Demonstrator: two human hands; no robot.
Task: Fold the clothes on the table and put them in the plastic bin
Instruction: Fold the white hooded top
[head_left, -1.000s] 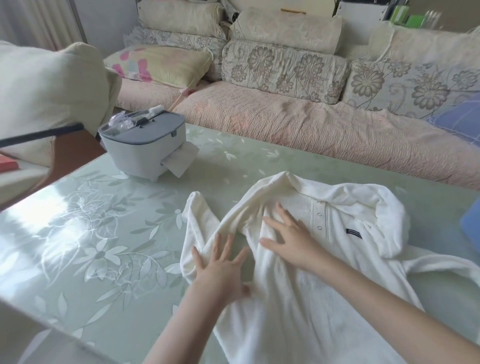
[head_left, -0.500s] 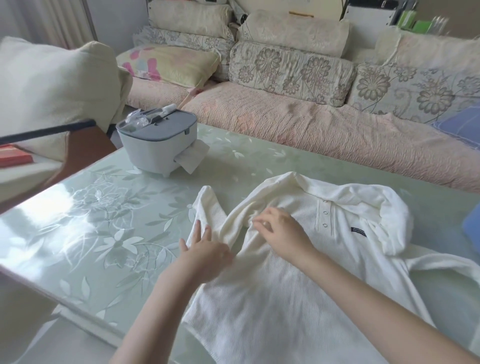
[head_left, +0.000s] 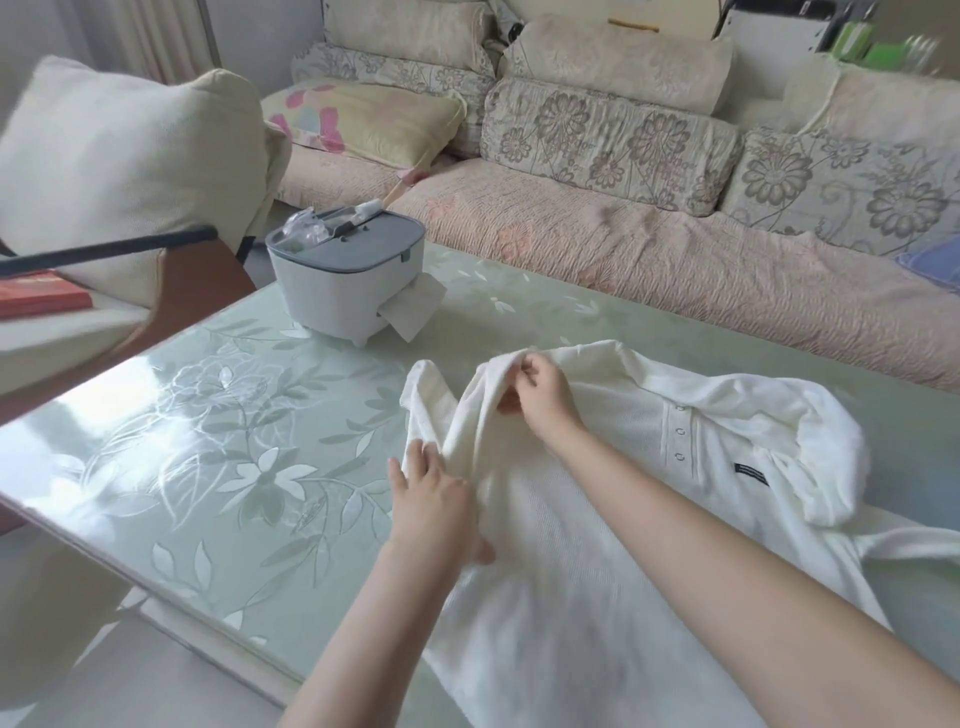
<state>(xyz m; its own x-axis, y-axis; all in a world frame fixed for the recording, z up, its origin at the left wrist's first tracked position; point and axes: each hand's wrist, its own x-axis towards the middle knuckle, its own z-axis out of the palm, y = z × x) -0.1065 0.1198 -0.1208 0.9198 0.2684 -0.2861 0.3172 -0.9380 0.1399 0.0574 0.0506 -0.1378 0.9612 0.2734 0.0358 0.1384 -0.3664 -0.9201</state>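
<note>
Lying front-up on the table (head_left: 208, 441), the white polo shirt (head_left: 597, 545) covers the near right part of the top. Its collar points toward the far edge and its hem runs out of view at the near edge. The button placket (head_left: 679, 431) faces up, and a small dark label (head_left: 751, 474) sits on the chest to its right. The collar and far shoulder are bunched in a loose roll toward the right edge.

Right hand (head_left: 545, 400): fingers curled, pinching a raised ridge of cloth at the shirt's left shoulder and lifting it off the top.

Left hand (head_left: 434, 504): fingers straight and close together, pressed flat on the short sleeve (head_left: 423, 395), which lies spread on the table to the left of the shirt body. A fold of cloth overlaps the thumb side of this hand.

A white box with a grey lid (head_left: 337, 291) stands near the table's far left corner, well apart from the shirt. A tissue (head_left: 415, 312) sticks out of its side. A floral sofa (head_left: 675, 270) runs along beyond the far edge. A cream cushion (head_left: 119, 171) and a red book (head_left: 41, 299) sit off the left edge.
</note>
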